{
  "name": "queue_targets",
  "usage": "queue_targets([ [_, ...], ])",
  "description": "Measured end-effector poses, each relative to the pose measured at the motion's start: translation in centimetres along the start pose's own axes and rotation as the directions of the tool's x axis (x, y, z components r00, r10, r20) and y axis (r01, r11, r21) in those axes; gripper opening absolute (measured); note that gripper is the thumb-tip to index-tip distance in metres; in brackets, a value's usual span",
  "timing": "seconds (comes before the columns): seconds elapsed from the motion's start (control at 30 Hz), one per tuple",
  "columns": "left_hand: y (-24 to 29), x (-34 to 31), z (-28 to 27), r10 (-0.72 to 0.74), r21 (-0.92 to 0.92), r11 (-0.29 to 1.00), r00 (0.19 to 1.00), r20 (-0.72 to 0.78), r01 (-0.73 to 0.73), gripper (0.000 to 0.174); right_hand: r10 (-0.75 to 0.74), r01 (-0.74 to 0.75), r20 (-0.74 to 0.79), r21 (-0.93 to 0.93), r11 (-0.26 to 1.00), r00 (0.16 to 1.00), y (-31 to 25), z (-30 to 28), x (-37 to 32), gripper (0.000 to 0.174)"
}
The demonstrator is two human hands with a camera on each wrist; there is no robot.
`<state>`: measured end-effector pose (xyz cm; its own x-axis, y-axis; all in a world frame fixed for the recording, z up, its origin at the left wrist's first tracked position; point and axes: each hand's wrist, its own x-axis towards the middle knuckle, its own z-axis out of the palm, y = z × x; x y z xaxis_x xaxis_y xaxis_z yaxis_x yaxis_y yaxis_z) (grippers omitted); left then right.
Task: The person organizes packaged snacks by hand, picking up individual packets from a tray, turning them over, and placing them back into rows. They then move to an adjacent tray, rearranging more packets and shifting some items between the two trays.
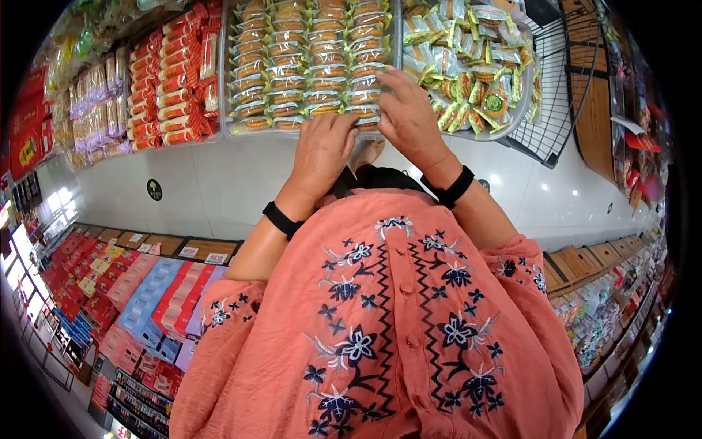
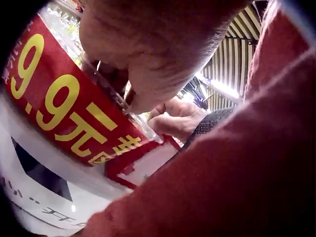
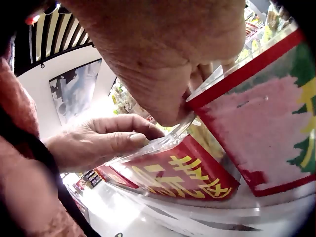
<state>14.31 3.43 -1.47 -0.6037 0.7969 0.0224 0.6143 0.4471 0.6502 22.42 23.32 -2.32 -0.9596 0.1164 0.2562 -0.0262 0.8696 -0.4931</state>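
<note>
A clear bin (image 1: 228,117) holds rows of round biscuits (image 1: 287,84) in clear wrappers. At its front edge, my left hand (image 1: 319,150) reaches over the rim with relaxed, slightly bent fingers, the tips at the nearest packets. To its right, my right hand (image 1: 414,121) lies over the right-hand row, fingers spread forward and thumb lower. In the right wrist view, the left hand (image 3: 101,140) rests at the clear rim (image 3: 173,133). In the left wrist view, the right hand (image 2: 180,118) is at the rim beyond the left hand (image 2: 153,49). Some fingertips are hidden.
Red-wrapped packets (image 1: 179,95) and purple-wrapped ones (image 1: 99,110) lie to the left. On the right are a bin of loose small packets (image 1: 468,55) and a black wire basket (image 1: 552,95). A red price sign (image 2: 64,98) hangs on the bin front.
</note>
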Motion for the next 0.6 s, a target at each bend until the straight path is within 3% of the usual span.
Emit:
queue_targets([
  [0.03,-0.1,0.3,0.0,0.008,-0.002,1.000,1.000,-0.004,-0.008,0.030,0.000,0.000,0.000,-0.004,1.000,1.000,0.1,-0.1,0.1,0.018],
  [0.13,0.4,1.1,-0.3,-0.204,-0.137,0.968,0.977,0.056,0.210,0.036,0.001,-0.001,-0.025,-0.019,1.000,1.000,0.1,-0.2,0.4,0.018],
  [0.23,1.0,1.8,-0.6,-0.261,-0.090,0.959,0.961,0.093,0.270,0.040,0.000,-0.001,-0.029,-0.037,0.999,1.000,0.1,-0.2,0.6,0.022],
  [0.6,0.9,2.5,0.5,-0.159,0.041,0.987,0.986,0.043,0.158,0.045,-0.007,0.004,-0.049,-0.061,0.998,0.999,-0.3,0.0,0.4,0.027],
])
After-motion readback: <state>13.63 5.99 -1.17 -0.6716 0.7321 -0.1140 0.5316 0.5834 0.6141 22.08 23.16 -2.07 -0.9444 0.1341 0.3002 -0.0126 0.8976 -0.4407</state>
